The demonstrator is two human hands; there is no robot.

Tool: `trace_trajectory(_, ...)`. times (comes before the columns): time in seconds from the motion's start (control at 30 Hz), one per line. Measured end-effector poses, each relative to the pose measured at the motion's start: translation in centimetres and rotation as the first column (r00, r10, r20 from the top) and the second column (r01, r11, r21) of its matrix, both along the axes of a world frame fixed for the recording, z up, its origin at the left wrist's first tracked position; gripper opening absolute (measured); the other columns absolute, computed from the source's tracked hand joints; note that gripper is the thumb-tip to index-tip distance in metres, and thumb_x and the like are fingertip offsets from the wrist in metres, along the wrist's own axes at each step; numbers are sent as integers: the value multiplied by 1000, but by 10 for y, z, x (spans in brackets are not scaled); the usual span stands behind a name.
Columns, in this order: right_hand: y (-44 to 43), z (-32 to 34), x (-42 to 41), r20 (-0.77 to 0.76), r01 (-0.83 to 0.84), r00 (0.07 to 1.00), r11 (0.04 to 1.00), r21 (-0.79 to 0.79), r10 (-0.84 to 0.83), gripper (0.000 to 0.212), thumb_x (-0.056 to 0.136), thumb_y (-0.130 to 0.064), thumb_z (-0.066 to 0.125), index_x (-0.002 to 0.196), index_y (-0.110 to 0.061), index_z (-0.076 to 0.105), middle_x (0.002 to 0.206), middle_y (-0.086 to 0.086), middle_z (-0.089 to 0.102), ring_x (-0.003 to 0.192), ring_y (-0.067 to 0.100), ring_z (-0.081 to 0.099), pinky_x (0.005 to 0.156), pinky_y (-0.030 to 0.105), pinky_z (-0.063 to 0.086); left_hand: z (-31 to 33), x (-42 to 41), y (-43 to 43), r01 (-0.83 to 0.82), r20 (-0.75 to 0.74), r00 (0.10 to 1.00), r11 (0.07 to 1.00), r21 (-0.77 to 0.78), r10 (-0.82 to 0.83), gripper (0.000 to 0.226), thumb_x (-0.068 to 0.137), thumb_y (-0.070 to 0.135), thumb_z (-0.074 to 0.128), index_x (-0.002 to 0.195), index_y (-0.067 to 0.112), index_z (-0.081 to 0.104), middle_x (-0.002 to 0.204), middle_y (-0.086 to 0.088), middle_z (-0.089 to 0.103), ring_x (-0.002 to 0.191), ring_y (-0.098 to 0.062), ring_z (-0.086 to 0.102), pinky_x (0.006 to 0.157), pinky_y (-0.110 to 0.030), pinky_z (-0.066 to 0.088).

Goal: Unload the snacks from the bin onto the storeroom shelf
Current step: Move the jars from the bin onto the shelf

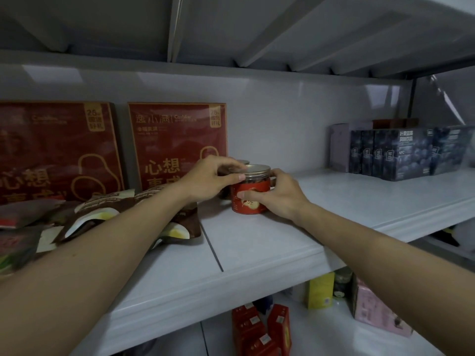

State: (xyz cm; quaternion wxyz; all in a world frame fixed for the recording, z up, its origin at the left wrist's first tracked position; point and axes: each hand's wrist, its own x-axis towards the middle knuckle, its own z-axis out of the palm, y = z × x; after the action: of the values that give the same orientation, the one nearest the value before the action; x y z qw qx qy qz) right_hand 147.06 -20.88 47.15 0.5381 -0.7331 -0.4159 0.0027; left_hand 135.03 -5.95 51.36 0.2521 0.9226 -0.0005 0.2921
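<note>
A red-labelled snack jar (pixel 250 187) with a silver screw lid stands upright on the white shelf (pixel 270 242). My left hand (pixel 210 179) grips its lid from the left, thumb and fingers on the rim. My right hand (pixel 277 195) wraps around its red body from the right. A second jar (pixel 243 162) peeks out just behind it, mostly hidden by my left hand. The bin is out of view.
Two tall red gift boxes (pixel 177 142) lean against the back wall at left. Brown snack pouches (pixel 108 217) lie in a pile under my left forearm. Dark drink cartons (pixel 401 152) stand at the far right. Red, yellow and pink packs (pixel 259 327) fill the lower shelf.
</note>
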Motion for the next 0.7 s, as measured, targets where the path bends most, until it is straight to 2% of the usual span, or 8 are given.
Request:
trace_trajectory(0.1, 0, 1, -2, -6, 7, 1000, 1000, -13, -7, 81, 64, -42, 90, 130, -15, 50, 111, -5, 60, 97, 11, 61, 78, 19, 51, 1, -3, -7, -14, 11, 1000, 1000, 24, 13, 26, 93, 21, 66, 119, 18, 69, 111, 10, 67, 104, 0, 61, 93, -19, 46)
trace_trajectory(0.2, -5, 3, -5, -2, -14, 1000, 999, -48, 14, 81, 65, -46, 89, 131, -15, 53, 114, -4, 63, 100, 11, 62, 77, 16, 49, 3, -7, -11, -76, -3, 997, 981, 176, 77, 30, 95, 23, 65, 124, 18, 67, 116, 11, 64, 104, 0, 56, 92, -17, 40)
trace_trajectory(0.27, -10, 5, -8, 46, -18, 999, 993, -113, 23, 79, 67, -50, 87, 131, -17, 54, 117, -5, 64, 104, 12, 62, 80, 16, 46, 5, -10, -13, -122, -8, 991, 935, 333, 133, 38, 94, 28, 65, 131, 20, 63, 123, 10, 61, 111, -6, 52, 97, -23, 40)
trace_trajectory(0.33, -16, 5, -10, 109, 27, 994, 984, -178, -7, 75, 72, -51, 83, 132, -16, 54, 120, -3, 63, 109, 14, 60, 83, 18, 43, 7, -12, -16, -181, 15, 981, 880, 439, 194, 43, 94, 36, 63, 135, 24, 59, 130, 6, 61, 117, -13, 51, 101, -35, 43)
trace_trajectory(0.4, -23, 5, -11, 197, 105, 978, 970, -221, -61, 75, 78, -51, 78, 137, -12, 53, 132, 2, 61, 120, 20, 57, 91, 23, 42, 9, -17, -25, -227, 24, 968, 836, 500, 249, 46, 93, 40, 62, 137, 25, 57, 131, 4, 59, 119, -18, 49, 100, -42, 45)
trace_trajectory(0.5, -38, 8, -20, 320, 217, 939, 940, -262, -128, 77, 85, -50, 71, 145, -7, 45, 147, 9, 51, 133, 25, 48, 106, 32, 39, 9, -23, -42, -237, 6, 959, 786, 570, 285, 48, 93, 42, 60, 138, 24, 55, 134, 0, 56, 122, -22, 49, 97, -44, 47)
trace_trajectory(0.6, -58, 6, -32, 449, 336, 877, 888, -315, -173, 69, 93, -51, 59, 145, -8, 45, 147, 11, 50, 134, 29, 46, 110, 38, 39, 6, -27, -57, -234, 23, 960, 749, 620, 281, 51, 93, 43, 57, 140, 23, 53, 133, -6, 56, 122, -27, 50, 97, -42, 46)
trace_trajectory(0.7, -84, 4, -37, 672, 537, 708, 784, -313, -216, 51, 100, -45, 45, 136, -10, 54, 133, 13, 61, 125, 31, 52, 109, 39, 34, 2, -27, -72, -220, 40, 967, 749, 625, 250, 47, 94, 40, 55, 137, 20, 54, 143, -9, 49, 130, -29, 43, 104, -42, 41)
